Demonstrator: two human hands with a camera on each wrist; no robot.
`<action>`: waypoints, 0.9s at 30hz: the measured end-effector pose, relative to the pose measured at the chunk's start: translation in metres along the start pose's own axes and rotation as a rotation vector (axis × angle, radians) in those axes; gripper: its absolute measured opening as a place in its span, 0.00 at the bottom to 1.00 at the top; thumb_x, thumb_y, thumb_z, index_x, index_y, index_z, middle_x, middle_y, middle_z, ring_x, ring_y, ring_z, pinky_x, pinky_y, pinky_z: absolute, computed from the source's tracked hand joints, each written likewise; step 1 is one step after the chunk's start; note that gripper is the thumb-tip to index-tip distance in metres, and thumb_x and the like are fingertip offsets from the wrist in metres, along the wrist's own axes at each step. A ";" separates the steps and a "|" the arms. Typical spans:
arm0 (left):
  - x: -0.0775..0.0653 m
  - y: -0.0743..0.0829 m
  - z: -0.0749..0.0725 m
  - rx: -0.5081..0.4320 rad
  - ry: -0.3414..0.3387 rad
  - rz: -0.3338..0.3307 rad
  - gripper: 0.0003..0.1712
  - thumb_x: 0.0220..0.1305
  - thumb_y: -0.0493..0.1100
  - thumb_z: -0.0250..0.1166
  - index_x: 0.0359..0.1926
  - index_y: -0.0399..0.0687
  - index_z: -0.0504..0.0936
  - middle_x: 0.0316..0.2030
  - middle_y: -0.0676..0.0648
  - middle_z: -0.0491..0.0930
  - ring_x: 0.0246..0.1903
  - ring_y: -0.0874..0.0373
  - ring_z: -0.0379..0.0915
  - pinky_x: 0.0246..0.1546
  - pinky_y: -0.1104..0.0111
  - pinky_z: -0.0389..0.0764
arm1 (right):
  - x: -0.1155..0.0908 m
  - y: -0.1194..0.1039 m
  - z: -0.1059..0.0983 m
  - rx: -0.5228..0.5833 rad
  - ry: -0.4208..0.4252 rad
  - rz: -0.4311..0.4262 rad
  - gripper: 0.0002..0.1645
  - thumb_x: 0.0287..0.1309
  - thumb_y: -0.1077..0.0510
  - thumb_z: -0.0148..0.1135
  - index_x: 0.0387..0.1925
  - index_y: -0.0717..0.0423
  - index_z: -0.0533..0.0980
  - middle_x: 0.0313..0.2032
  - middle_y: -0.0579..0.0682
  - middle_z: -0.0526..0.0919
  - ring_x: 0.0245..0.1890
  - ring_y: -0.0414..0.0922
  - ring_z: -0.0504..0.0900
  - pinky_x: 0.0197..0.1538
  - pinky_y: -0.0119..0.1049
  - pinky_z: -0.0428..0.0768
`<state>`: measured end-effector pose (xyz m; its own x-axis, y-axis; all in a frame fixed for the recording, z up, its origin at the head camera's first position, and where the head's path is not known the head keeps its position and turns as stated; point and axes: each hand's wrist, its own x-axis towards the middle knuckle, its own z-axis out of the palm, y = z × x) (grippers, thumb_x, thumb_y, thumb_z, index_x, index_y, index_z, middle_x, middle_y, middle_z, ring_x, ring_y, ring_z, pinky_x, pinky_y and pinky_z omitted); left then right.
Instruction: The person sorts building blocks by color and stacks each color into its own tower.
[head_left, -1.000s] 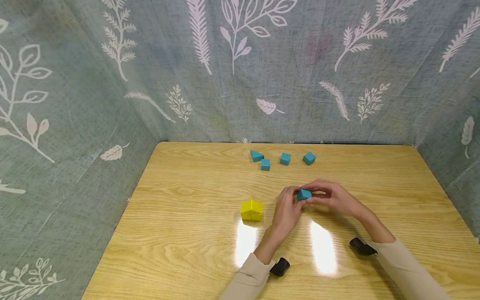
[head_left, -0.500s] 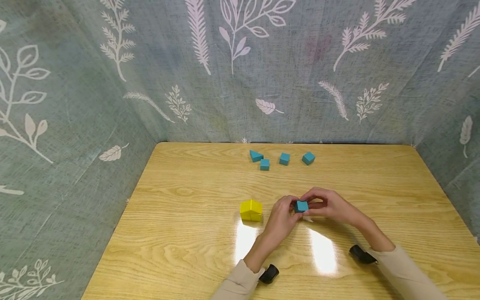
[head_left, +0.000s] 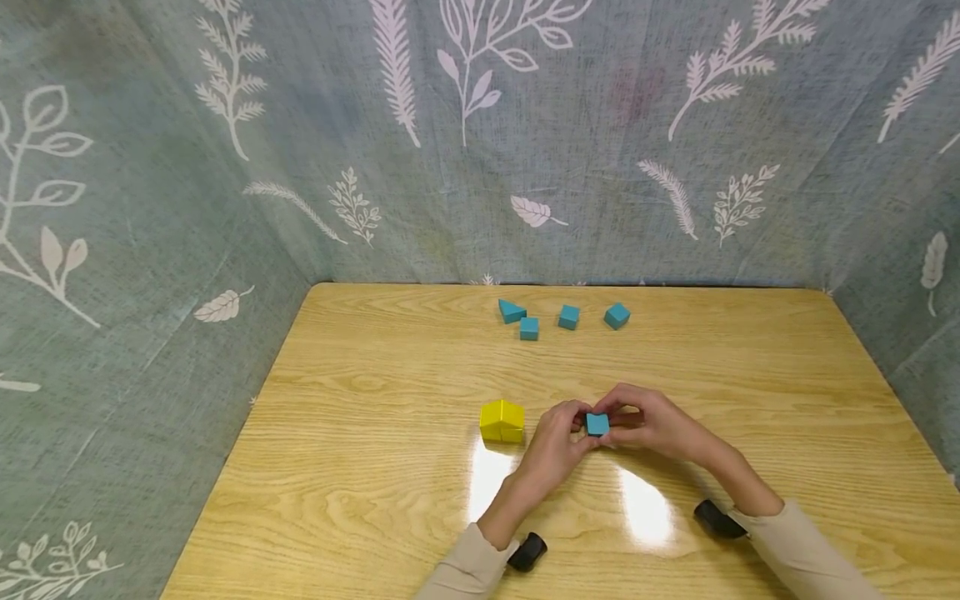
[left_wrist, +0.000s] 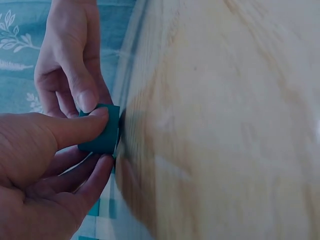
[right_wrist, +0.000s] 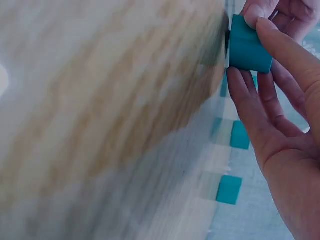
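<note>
Both hands meet around a small teal block [head_left: 597, 425] near the middle of the table. My left hand [head_left: 553, 446] pinches it from the left, its thumb lying across one face in the left wrist view. From the other side my right hand [head_left: 647, 423] grips the same block between thumb and fingers. In the right wrist view a line crosses the teal block [right_wrist: 247, 50], and I cannot tell whether it is one piece or two. The block is right by the tabletop; whether it touches is unclear. A yellow house-shaped block form [head_left: 502, 422] stands left of the left hand.
Toward the back of the wooden table [head_left: 360, 467] lie a teal triangular block [head_left: 512, 312] and three teal cubes: one near it [head_left: 528, 329], a middle cube [head_left: 568, 317] and a right cube [head_left: 617, 316]. Leaf-patterned cloth [head_left: 450, 208] surrounds the table.
Both hands have drawn the teal block nearer to me and slightly left, lower over the table, and its flat face has turned up. The yellow form and back blocks stay put.
</note>
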<state>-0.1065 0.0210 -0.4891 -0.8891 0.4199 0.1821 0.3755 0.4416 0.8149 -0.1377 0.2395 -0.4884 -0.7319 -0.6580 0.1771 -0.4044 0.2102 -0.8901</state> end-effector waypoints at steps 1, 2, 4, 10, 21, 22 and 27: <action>0.000 0.000 0.000 -0.001 -0.004 0.002 0.17 0.63 0.35 0.73 0.52 0.37 0.82 0.45 0.45 0.84 0.43 0.58 0.80 0.46 0.77 0.80 | 0.000 0.000 0.001 -0.011 0.004 -0.002 0.19 0.59 0.68 0.73 0.51 0.65 0.79 0.47 0.58 0.81 0.49 0.46 0.84 0.51 0.44 0.86; 0.000 -0.001 0.000 -0.003 -0.009 0.004 0.17 0.63 0.35 0.73 0.52 0.37 0.82 0.44 0.45 0.84 0.43 0.58 0.80 0.45 0.77 0.80 | 0.000 -0.001 0.001 -0.022 0.006 -0.004 0.19 0.58 0.68 0.73 0.51 0.65 0.80 0.46 0.58 0.81 0.49 0.46 0.84 0.51 0.45 0.86; 0.000 -0.002 0.000 -0.005 -0.016 0.005 0.17 0.63 0.35 0.73 0.51 0.36 0.83 0.43 0.45 0.84 0.42 0.59 0.79 0.44 0.78 0.80 | 0.000 -0.001 0.002 -0.042 0.009 -0.002 0.19 0.59 0.66 0.74 0.51 0.64 0.80 0.46 0.57 0.81 0.50 0.45 0.83 0.52 0.46 0.85; 0.003 -0.004 0.001 -0.013 -0.016 -0.026 0.16 0.61 0.34 0.74 0.49 0.36 0.84 0.41 0.45 0.84 0.40 0.59 0.78 0.42 0.77 0.80 | 0.000 -0.003 0.003 -0.075 0.013 0.005 0.19 0.59 0.65 0.74 0.52 0.62 0.79 0.47 0.57 0.81 0.51 0.47 0.84 0.53 0.48 0.85; 0.002 -0.004 0.003 -0.033 0.005 -0.048 0.14 0.60 0.34 0.76 0.46 0.35 0.84 0.40 0.44 0.84 0.40 0.58 0.81 0.43 0.77 0.82 | 0.000 0.002 -0.002 -0.074 0.015 0.047 0.16 0.66 0.64 0.68 0.54 0.62 0.79 0.49 0.55 0.83 0.50 0.47 0.84 0.52 0.41 0.85; 0.002 -0.004 0.003 -0.038 0.005 -0.051 0.15 0.59 0.33 0.76 0.46 0.34 0.84 0.40 0.44 0.84 0.40 0.58 0.81 0.43 0.77 0.82 | 0.000 0.002 -0.003 -0.089 0.023 0.057 0.16 0.67 0.63 0.67 0.54 0.61 0.79 0.50 0.54 0.84 0.50 0.47 0.85 0.52 0.40 0.85; 0.003 -0.004 0.002 -0.052 0.002 -0.070 0.16 0.57 0.32 0.77 0.46 0.33 0.84 0.40 0.45 0.84 0.38 0.60 0.81 0.42 0.78 0.82 | 0.005 0.004 -0.014 -0.171 0.073 0.092 0.15 0.70 0.63 0.64 0.56 0.61 0.79 0.49 0.52 0.85 0.50 0.47 0.85 0.53 0.39 0.85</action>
<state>-0.1100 0.0223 -0.4933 -0.9131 0.3882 0.1248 0.2984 0.4276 0.8533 -0.1501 0.2473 -0.4851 -0.8055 -0.5772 0.1339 -0.4164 0.3907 -0.8209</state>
